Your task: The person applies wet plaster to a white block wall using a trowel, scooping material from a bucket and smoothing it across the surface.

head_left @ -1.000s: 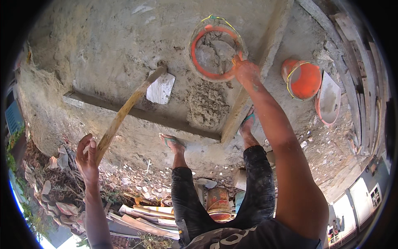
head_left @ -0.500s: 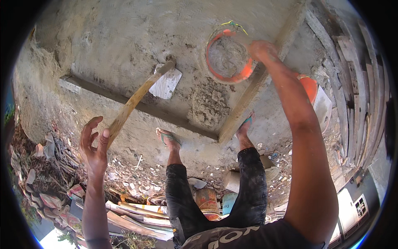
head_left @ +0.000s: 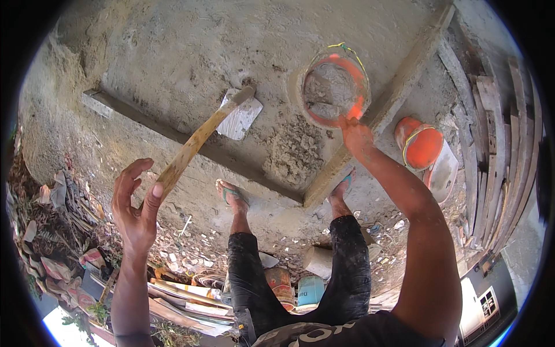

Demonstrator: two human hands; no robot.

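Observation:
My left hand (head_left: 136, 205) is loosely curled, fingers partly spread, around the upper end of a hoe's wooden handle (head_left: 193, 141). My thumb overlaps the handle. The hoe's pale, mortar-smeared blade (head_left: 239, 118) rests on the wet grey surface. My right hand (head_left: 356, 136) is closed on the near rim of an orange bucket (head_left: 363, 87) holding grey mortar, its fingertips partly hidden. A yellow-green cord handle (head_left: 351, 48) stands at the bucket's far side. Between hoe and bucket lies a heap of wet mortar (head_left: 293, 149).
Two boards, one on the left (head_left: 153, 128) and one on the right (head_left: 399, 81), meet at a corner near my feet. Right of them stand a second orange bucket (head_left: 425, 147) and stacked planks (head_left: 514, 139). Rubble, containers and wood scraps lie behind my feet.
My right hand has come nearer, now at the bucket's near rim instead of its right side. The bucket looks tilted differently. My left hand stays at the hoe handle.

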